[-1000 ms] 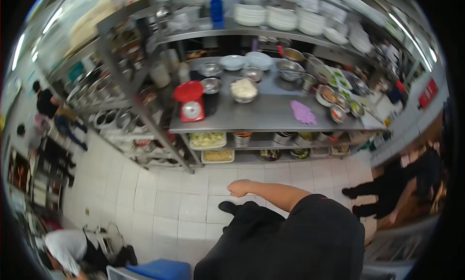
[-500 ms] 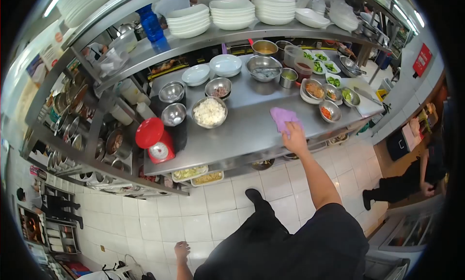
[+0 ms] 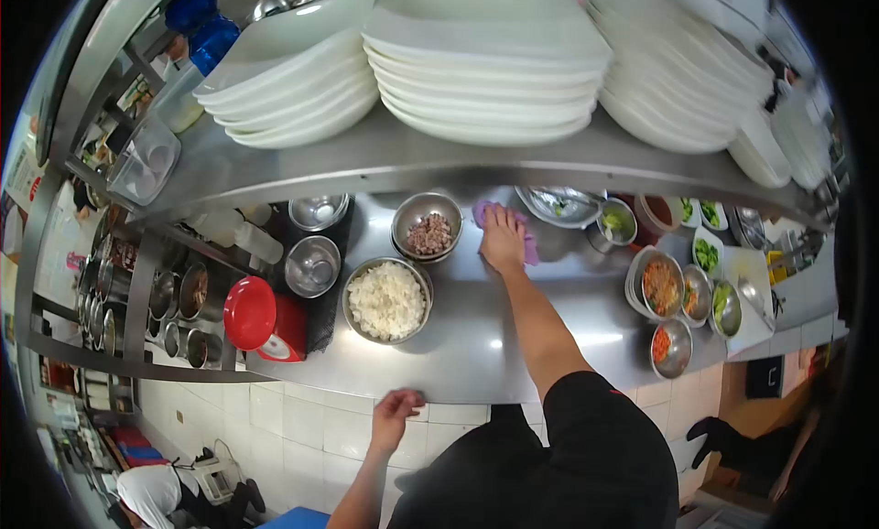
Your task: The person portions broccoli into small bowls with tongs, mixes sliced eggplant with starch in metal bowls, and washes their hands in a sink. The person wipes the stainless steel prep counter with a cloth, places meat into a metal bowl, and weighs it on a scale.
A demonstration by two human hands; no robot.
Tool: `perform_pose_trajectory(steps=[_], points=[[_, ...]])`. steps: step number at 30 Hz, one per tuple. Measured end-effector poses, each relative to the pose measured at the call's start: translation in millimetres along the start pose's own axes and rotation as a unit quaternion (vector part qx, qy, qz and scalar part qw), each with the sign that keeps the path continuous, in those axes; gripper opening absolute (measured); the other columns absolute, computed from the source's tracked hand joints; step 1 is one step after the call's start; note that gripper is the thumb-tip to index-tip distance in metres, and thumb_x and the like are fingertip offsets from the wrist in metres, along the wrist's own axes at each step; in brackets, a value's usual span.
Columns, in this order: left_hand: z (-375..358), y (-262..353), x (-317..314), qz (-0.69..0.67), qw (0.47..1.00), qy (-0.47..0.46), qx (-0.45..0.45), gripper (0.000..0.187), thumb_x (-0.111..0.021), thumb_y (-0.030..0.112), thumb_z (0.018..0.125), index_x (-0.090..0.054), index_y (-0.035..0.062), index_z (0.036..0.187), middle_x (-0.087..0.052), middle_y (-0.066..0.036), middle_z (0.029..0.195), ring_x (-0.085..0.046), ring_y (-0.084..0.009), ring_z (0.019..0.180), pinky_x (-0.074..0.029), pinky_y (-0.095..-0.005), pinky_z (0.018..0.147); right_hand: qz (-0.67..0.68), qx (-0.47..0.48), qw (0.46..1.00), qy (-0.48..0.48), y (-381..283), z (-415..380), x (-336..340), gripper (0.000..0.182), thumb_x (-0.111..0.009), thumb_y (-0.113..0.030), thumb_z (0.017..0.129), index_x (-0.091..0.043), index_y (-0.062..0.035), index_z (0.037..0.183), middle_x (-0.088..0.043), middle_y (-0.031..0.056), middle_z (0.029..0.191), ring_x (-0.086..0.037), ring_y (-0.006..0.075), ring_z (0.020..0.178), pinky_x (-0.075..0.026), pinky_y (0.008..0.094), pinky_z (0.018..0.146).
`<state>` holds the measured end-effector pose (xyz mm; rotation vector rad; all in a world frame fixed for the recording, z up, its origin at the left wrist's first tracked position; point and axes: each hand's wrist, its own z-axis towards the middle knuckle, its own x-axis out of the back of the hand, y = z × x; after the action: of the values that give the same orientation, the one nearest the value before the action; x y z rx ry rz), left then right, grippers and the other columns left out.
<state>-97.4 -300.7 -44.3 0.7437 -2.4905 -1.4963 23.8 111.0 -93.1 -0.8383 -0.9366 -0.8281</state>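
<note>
My right hand [image 3: 504, 241] presses down on a purple cloth [image 3: 530, 250] on the steel counter [image 3: 467, 346], under the shelf's front edge; the cloth shows on both sides of the fingers. My left hand [image 3: 398, 410] hovers at the counter's front edge with its fingers loosely curled, and I see nothing in it. Left of the right hand sits a metal bowl of chopped reddish-brown pieces [image 3: 428, 236]. A larger bowl of white rice [image 3: 387, 300] stands nearer to me. Just right of the cloth is a wide metal bowl [image 3: 560, 220] with a utensil across it.
Stacked white plates [image 3: 485, 80] fill the steel shelf [image 3: 458, 174] above. A red scale [image 3: 265, 320] and small metal bowls [image 3: 312, 266] stand on the left. Bowls of cut vegetables [image 3: 661, 286] and a white board with a knife [image 3: 755, 305] are on the right. Two people are nearby.
My right hand has slid the cloth deeper across the counter and leftward, beside the chopped-piece bowl. My left hand has risen to the counter's edge. The view has moved closer to the shelf.
</note>
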Motion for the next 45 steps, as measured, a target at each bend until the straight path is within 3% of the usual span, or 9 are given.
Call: perform_pose_trajectory(steps=[10, 12, 16, 19, 26, 33, 37, 41, 45], points=[[87, 65, -7, -0.245, 0.958, 0.128, -0.074, 0.021, -0.057, 0.013, 0.094, -0.049, 0.0023, 0.111, -0.062, -0.011, 0.101, -0.065, -0.021, 0.089, -0.055, -0.0333, 0.074, 0.002, 0.158, 0.984, -0.079, -43, -104, 41, 0.05, -0.053, -0.011, 0.081, -0.051, -0.0094, 0.131, -0.049, 0.0113, 0.136, -0.04, 0.035, 0.128, -0.038, 0.0504, 0.098], [99, 61, 1, -0.274, 0.953, 0.113, -0.07, 0.018, -0.055, 0.011, 0.095, -0.047, 0.0042, 0.109, -0.061, -0.011, 0.101, -0.065, -0.0202, 0.089, -0.056, -0.0358, 0.075, -0.009, 0.174, 0.926, -0.334, -95, -158, 78, 0.045, -0.056, -0.011, 0.077, -0.058, -0.0131, 0.122, -0.052, 0.0104, 0.13, -0.042, 0.0367, 0.125, -0.04, 0.0529, 0.093], [124, 55, 14, -0.257, 0.963, 0.071, -0.049, 0.02, -0.052, 0.008, 0.096, -0.041, 0.0052, 0.113, -0.059, -0.013, 0.105, -0.064, -0.0216, 0.093, -0.058, -0.0368, 0.072, 0.189, 0.373, 0.872, -0.253, -128, -251, 97, 0.044, -0.061, -0.007, 0.07, -0.061, -0.0132, 0.114, -0.057, 0.0096, 0.124, -0.05, 0.034, 0.117, -0.041, 0.0486, 0.094], [133, 65, 13, -0.238, 0.968, 0.06, -0.049, 0.024, -0.051, 0.004, 0.095, -0.036, 0.0036, 0.115, -0.055, -0.015, 0.11, -0.063, -0.0238, 0.094, -0.059, -0.0379, 0.074, 0.394, 0.214, 0.871, -0.203, -102, -245, 108, 0.043, -0.057, 0.0, 0.069, -0.061, -0.0079, 0.111, -0.061, 0.013, 0.118, -0.057, 0.0335, 0.103, -0.042, 0.044, 0.092], [161, 85, 23, -0.189, 0.981, -0.022, -0.037, 0.021, -0.049, -0.001, 0.094, -0.038, -0.0008, 0.112, -0.055, -0.014, 0.105, -0.063, -0.0241, 0.092, -0.058, -0.0382, 0.079, -0.034, -0.065, 0.997, 0.014, -85, -224, 109, 0.047, -0.05, -0.002, 0.075, -0.053, -0.002, 0.123, -0.056, 0.0194, 0.121, -0.052, 0.0398, 0.108, -0.04, 0.0509, 0.09], [153, 115, 54, -0.122, 0.992, -0.038, 0.017, 0.016, -0.048, 0.0, 0.093, -0.047, -0.0003, 0.109, -0.061, -0.013, 0.101, -0.065, -0.0213, 0.079, -0.057, -0.0334, 0.069, 0.335, 0.315, 0.841, -0.286, -214, -261, 84, 0.045, -0.055, 0.002, 0.071, -0.064, -0.0135, 0.113, -0.06, 0.0032, 0.124, -0.056, 0.0281, 0.107, -0.042, 0.0442, 0.089], [207, 143, 75, 0.111, 0.945, 0.103, -0.29, 0.009, -0.052, 0.009, 0.095, -0.057, 0.0024, 0.098, -0.065, -0.01, 0.081, -0.062, -0.0213, 0.058, -0.049, -0.0303, 0.055, 0.407, 0.178, 0.872, -0.207, -183, -240, 126, 0.039, -0.053, 0.001, 0.076, -0.062, -0.0087, 0.112, -0.059, 0.012, 0.123, -0.054, 0.034, 0.111, -0.04, 0.0428, 0.095], [288, 230, 93, 0.319, 0.766, 0.318, -0.458, 0.019, -0.06, 0.007, 0.082, -0.058, -0.0006, 0.1, -0.063, -0.022, 0.097, -0.062, -0.037, 0.092, -0.049, -0.0485, 0.078, 0.2, 0.058, 0.977, -0.038, -78, -235, 152, 0.033, -0.055, -0.002, 0.078, -0.061, -0.0046, 0.11, -0.06, 0.0167, 0.119, -0.055, 0.0364, 0.108, -0.043, 0.0442, 0.092], [383, 235, 133, 0.494, 0.741, 0.421, -0.172, 0.033, -0.063, 0.023, 0.078, -0.064, 0.0046, 0.105, -0.063, -0.018, 0.107, -0.057, -0.0401, 0.101, -0.048, -0.0452, 0.087, 0.1, -0.071, 0.987, 0.104, 16, -233, 180, 0.037, -0.049, 0.003, 0.078, -0.057, -0.0028, 0.114, -0.059, 0.0201, 0.117, -0.055, 0.0397, 0.103, -0.043, 0.0476, 0.087]])
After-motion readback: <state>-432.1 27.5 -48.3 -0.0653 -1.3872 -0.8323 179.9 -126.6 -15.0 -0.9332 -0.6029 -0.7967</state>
